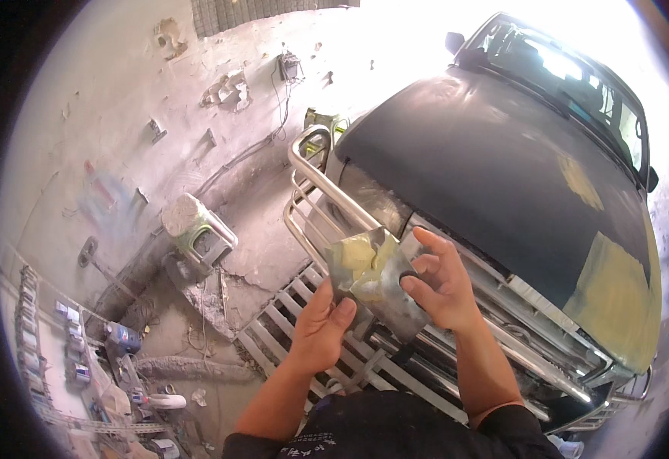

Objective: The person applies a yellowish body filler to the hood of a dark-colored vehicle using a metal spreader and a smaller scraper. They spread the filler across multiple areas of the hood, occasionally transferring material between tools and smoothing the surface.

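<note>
In the middle of the head view my left hand (319, 329) grips a square metal plate (373, 283) by its left side, fingers partly behind it, thumb at the edge. Pale yellow paste (361, 256) is spread over the plate's upper part. My right hand (441, 291) is at the plate's right side with its fingers apart and bent, the thumb at or very near the plate; whether it touches is unclear. Beyond them is a dark pickup-like vehicle (472, 145) with yellowish patches (606, 298) on its front, behind a tubular chrome bumper guard (338, 195).
A slatted metal grate (281, 325) lies below the hands. A stool-like object (185, 214) stands by the damaged white wall (120, 92), where cables hang. A shelf (59, 409) of cans and jars (124, 336) is at the lower left, with rubble on the floor.
</note>
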`<act>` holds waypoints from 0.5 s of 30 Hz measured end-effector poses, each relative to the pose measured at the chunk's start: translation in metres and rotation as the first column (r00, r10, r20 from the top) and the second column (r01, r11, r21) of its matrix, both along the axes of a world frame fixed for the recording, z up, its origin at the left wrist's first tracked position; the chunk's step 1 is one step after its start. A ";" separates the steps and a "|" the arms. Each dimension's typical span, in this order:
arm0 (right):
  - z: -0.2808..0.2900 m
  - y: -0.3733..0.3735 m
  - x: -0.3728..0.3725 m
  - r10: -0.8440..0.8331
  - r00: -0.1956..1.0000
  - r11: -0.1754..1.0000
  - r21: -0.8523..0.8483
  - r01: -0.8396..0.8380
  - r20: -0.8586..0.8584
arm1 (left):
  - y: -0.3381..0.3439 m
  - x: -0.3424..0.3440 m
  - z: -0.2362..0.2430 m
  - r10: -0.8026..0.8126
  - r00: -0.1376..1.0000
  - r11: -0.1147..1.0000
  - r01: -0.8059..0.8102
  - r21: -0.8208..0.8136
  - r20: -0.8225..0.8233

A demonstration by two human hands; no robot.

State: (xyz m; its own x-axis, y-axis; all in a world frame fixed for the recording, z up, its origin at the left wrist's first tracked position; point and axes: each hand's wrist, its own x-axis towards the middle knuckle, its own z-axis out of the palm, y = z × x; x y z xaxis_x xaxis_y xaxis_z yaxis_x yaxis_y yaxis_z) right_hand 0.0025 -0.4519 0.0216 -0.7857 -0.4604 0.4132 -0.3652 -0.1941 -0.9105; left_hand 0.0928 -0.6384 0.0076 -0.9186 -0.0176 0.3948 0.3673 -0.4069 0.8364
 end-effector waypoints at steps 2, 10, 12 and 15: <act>0.001 -0.025 -0.004 0.019 1.000 1.000 -0.008 -0.019 0.003 | -0.030 0.003 0.000 0.073 0.997 0.973 -0.069 -0.222 0.009; -0.006 -0.085 -0.024 0.144 0.989 0.981 -0.134 -0.139 0.028 | -0.097 0.005 0.019 0.262 0.957 0.667 -0.274 -0.693 -0.126; -0.006 -0.090 -0.029 0.172 0.984 0.975 -0.152 -0.164 0.041 | -0.103 0.004 0.019 0.284 0.948 0.617 -0.296 -0.729 -0.145; -0.001 -0.088 -0.041 0.205 0.976 0.969 -0.157 -0.192 0.078 | -0.108 -0.001 0.014 0.260 0.950 0.531 -0.290 -0.796 -0.173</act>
State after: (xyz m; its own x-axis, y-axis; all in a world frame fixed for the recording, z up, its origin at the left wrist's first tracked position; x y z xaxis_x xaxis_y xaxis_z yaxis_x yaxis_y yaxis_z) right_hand -0.0385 -0.5400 0.0211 -0.7227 -0.5503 0.4181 -0.2212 -0.3890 -0.8943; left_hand 0.0921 -0.7462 0.0217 -0.9132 0.0702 0.4015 0.3703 0.5543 0.7454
